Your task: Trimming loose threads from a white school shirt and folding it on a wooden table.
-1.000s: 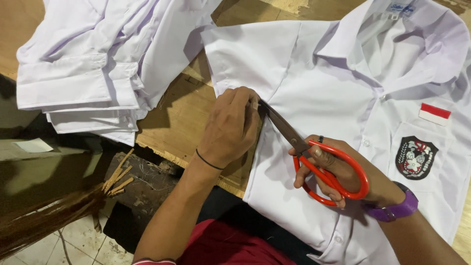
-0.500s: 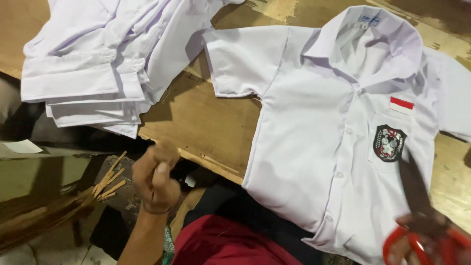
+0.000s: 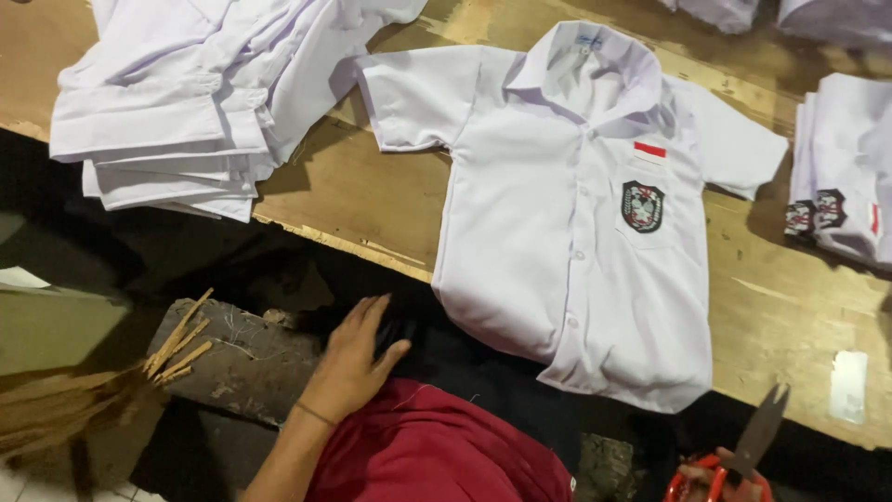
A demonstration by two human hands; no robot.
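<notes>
A white short-sleeved shirt with a dark crest badge and a small red-and-white patch lies flat, front up, on the wooden table; its hem hangs over the near edge. My left hand is below the table edge, fingers spread, empty, near my red-clad lap. My right hand is at the bottom edge, mostly out of frame, gripping red-handled scissors with the blades pointing up and away from the shirt.
A pile of folded white shirts fills the table's far left. More folded shirts with badges sit at the right. A small white tag lies near the table's front right. A bundle of thin sticks lies on the floor at left.
Both hands have left the shirt and dropped below the table edge. The left hand went from closed to spread open. The scissors came away from the shirt's side to the lower right.
</notes>
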